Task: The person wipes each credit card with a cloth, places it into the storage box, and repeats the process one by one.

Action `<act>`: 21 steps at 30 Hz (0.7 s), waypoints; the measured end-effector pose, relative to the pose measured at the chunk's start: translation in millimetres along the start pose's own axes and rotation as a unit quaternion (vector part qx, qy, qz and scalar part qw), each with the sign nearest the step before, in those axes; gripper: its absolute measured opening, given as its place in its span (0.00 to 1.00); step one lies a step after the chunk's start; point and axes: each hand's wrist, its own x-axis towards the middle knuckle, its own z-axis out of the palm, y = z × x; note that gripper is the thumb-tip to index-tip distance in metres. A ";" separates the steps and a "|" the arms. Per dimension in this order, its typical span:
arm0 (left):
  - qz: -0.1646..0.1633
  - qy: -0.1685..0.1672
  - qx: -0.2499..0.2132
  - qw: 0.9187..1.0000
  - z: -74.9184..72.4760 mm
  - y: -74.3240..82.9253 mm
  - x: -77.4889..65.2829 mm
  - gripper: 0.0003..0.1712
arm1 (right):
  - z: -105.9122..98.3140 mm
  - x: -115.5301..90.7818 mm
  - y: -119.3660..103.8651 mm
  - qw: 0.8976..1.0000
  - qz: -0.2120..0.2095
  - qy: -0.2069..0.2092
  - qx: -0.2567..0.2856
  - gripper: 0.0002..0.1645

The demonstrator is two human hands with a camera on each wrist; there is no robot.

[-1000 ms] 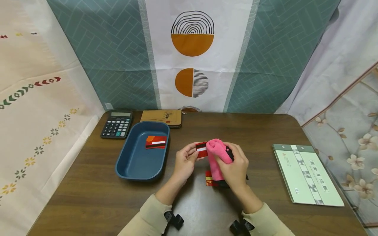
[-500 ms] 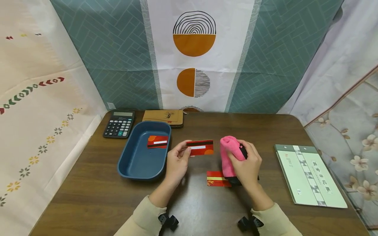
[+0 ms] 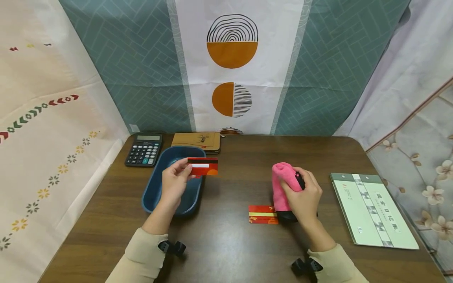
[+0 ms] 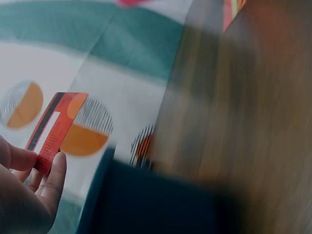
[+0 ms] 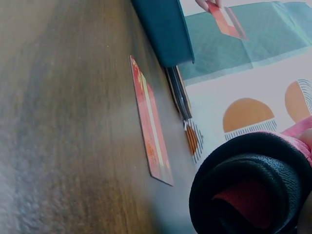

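Observation:
A red bank card (image 3: pixel 203 166) with a dark stripe and white strip is pinched between the thumb and fingers of my left hand (image 3: pixel 175 179), over the blue tray (image 3: pixel 148 198) in the head view. My right hand (image 3: pixel 305 192) grips a rolled pink fleecy thing (image 3: pixel 280 188) on the right, which has a black leathery end (image 5: pixel 234 161) with a reddish patch inside. Just left of it, another red card (image 3: pixel 262 214) with a yellow stripe lies on the table. The left hand and its card mostly hide the red cards in the tray.
A calculator (image 3: pixel 144 149) and brown notebooks (image 3: pixel 196 141) lie along the table's back edge, near the tray. At the right lies a pale green pad (image 3: pixel 373 210). Patterned cloth (image 3: pixel 311 78) hangs behind the table (image 3: pixel 226 251).
My left hand has drawn the card away from the pink roll and carried it left, over the tray. The right hand, still gripping the roll, has shifted right, uncovering the card on the table.

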 end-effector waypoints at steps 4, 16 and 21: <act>-0.022 0.012 0.001 1.000 -20.1 -2.7 18.6 0.22 | -0.7 -0.7 0.7 1.000 0.001 -0.003 0.002 0.25; -0.095 0.009 0.040 0.995 -37.1 -28.3 42.0 0.26 | 0.2 -7.3 3.0 1.000 0.013 -0.024 -0.002 0.26; -0.103 -0.028 0.117 0.987 -37.9 -32.3 43.2 0.29 | 0.4 -8.5 3.1 0.999 0.023 -0.035 -0.004 0.28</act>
